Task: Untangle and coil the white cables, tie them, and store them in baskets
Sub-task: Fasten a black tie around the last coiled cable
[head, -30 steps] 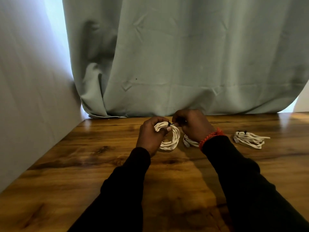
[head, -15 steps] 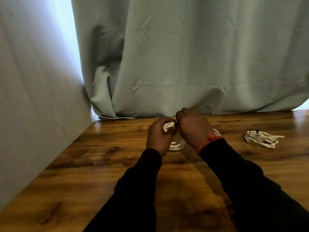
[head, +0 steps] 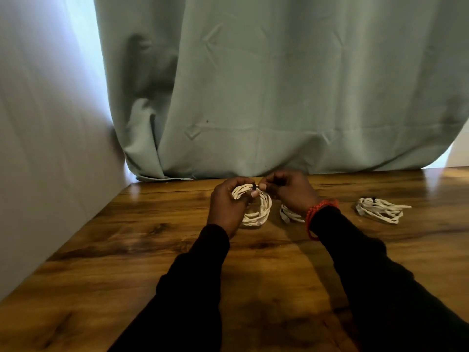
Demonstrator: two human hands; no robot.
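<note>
My left hand (head: 227, 204) grips a coiled white cable (head: 257, 212) by its top, held just above the wooden table (head: 152, 250). My right hand (head: 289, 190) pinches a small black tie (head: 254, 186) at the top of that coil, fingertips meeting the left thumb. A second white coil (head: 289, 215) lies on the table, partly hidden under my right wrist. Further right lies a third white coil (head: 379, 210), bound with a dark tie. No basket is in view.
A pale green curtain (head: 279, 97) hangs down to the table's far edge. A light wall panel (head: 50, 148) closes off the left side. Bare wood stretches in front of my arms and to the left.
The hands parted slightly, so more of the held coil shows than half a second ago. The second coil under the right wrist is visible again. The camera view shifted a little.
</note>
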